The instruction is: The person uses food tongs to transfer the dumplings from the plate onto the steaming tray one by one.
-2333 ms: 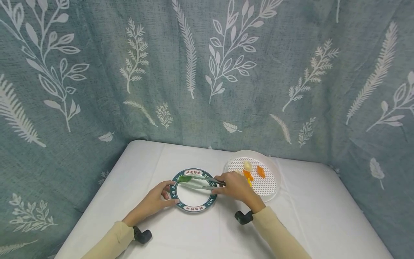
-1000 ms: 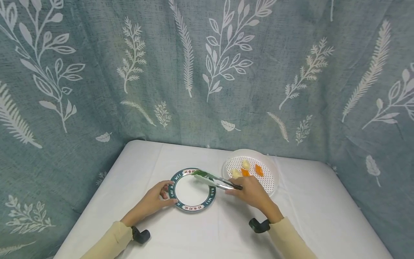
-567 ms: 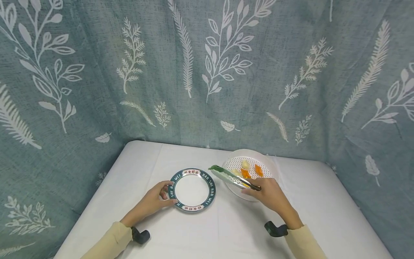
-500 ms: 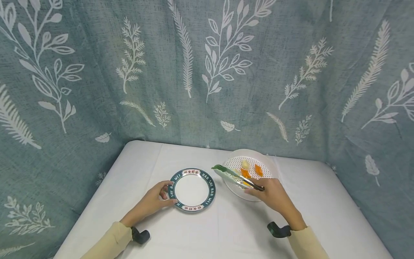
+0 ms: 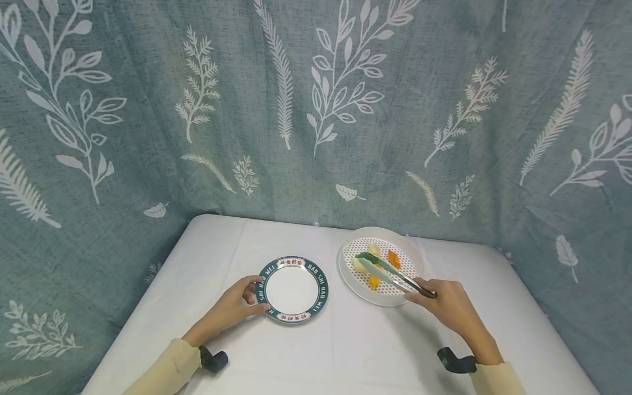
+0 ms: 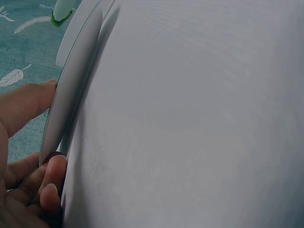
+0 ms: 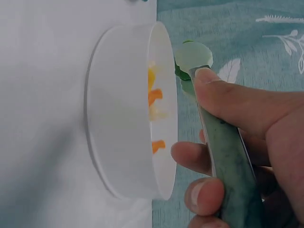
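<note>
My left hand [image 5: 237,302] grips the left rim of a white plate [image 5: 292,291] with a dark green lettered border. In the left wrist view, the thumb lies on the rim and fingers [image 6: 54,171] curl below it. Tongs [image 5: 401,281] with pale heads and metal arms are held in my right hand [image 5: 446,302], pinched between thumb and fingers. A green leafy piece [image 5: 367,256] sits between their tips, over the white round strainer basket [image 5: 418,262]. The right wrist view shows the leaf [image 7: 180,73] above the basket's rim, partly hidden by the tong head.
Orange pieces [image 5: 393,259], a yellow piece [image 5: 374,282] and pale pieces [image 5: 359,265] lie on the basket's perforated floor. White cloth [image 5: 340,351] covers the table. A patterned teal curtain [image 5: 296,181] hangs behind and at both sides.
My right hand has carried the tongs and green leafy piece rightward from above the plate to above the basket. The left hand and the plate stay in place.
</note>
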The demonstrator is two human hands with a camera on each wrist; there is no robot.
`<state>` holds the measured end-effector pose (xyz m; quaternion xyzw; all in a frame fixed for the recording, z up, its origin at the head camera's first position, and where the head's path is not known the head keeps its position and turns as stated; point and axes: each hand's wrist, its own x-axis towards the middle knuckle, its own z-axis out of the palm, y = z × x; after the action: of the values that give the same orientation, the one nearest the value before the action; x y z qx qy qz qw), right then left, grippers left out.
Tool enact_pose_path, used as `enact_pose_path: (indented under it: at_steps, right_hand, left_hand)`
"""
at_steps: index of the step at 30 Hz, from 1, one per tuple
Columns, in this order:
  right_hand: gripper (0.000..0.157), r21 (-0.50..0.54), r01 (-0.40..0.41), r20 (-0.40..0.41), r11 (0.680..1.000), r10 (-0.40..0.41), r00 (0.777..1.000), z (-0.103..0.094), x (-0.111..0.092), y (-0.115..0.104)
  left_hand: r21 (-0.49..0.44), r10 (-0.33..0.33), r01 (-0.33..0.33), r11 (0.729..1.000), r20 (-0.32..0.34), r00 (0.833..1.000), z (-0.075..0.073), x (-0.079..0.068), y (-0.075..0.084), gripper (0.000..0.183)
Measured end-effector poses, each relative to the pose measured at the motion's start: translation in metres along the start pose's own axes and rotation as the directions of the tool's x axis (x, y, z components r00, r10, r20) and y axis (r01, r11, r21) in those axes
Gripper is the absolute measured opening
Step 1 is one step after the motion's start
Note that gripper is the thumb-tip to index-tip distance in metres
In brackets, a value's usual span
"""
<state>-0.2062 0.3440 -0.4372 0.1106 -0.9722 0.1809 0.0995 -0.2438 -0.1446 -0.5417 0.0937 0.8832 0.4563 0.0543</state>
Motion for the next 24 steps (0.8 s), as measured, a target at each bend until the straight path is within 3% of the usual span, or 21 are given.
enact_pose_path:
  at_steps: [12, 24]
  right_hand:
    - [0.061, -0.068, -0.072, 0.011, 0.995, 0.073, 0.997, -0.009, -0.01, 0.032]
    - [0.068, -0.108, -0.129, 0.136, 0.986, 0.143, 0.98, -0.025, -0.005, 0.035]
  left_hand:
    - [0.001, -0.001, 0.001, 1.0, -0.002, 1.0, 0.001, 0.0, -0.003, 0.077]
    - [-0.026, 0.02, -0.02, 0.999, -0.002, 1.0, 0.001, 0.0, -0.003, 0.077]
